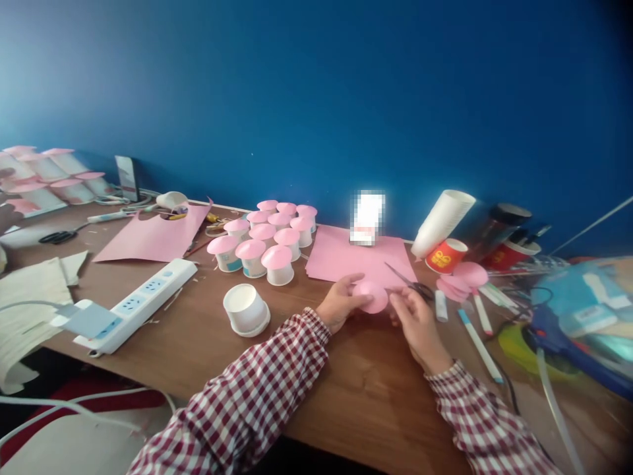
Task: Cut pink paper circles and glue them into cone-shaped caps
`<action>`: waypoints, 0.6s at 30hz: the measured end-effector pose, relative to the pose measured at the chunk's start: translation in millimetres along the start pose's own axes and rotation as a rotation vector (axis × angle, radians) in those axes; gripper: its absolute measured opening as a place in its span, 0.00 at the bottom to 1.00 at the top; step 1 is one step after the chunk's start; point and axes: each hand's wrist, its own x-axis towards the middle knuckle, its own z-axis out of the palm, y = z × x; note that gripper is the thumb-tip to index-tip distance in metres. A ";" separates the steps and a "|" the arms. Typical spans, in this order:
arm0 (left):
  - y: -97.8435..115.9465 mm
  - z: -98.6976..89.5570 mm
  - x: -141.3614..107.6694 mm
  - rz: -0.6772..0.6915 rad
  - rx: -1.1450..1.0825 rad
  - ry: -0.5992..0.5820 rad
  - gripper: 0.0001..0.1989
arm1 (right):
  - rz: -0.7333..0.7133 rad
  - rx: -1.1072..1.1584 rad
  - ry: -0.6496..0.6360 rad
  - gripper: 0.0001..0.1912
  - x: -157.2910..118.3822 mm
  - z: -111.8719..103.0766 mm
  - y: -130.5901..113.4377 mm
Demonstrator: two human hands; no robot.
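My left hand [341,303] holds a round pink paper disc [372,297] by its left side, thumb on top. At the disc's right edge, the fingertips of my right hand [415,320] are pinched together on the rim. A pair of scissors [403,276] lies just behind my right hand, blades pointing to the far left, its handles partly hidden. Beyond my hands is a stack of pink paper sheets [341,254]. Left of my left forearm, a white paper cup [244,307] stands upside down on a white ring-shaped base.
Several cups with pink disc tops [277,257] stand left of the sheets. A power strip [143,300] lies further left. Stacked white cups [442,221], a red cup [446,256], loose pink discs [455,285], markers [479,346] and a blue glue gun [558,343] are on the right.
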 end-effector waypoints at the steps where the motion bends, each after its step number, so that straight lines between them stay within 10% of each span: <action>1: 0.2 0.3 -0.1 -0.002 -0.010 -0.002 0.36 | -0.011 -0.018 0.013 0.18 1.0 -0.4 0.7; 18: 1.9 -3.9 -4.1 0.017 -0.098 0.021 0.30 | -0.201 -0.324 0.015 0.16 -3.8 -0.2 0.2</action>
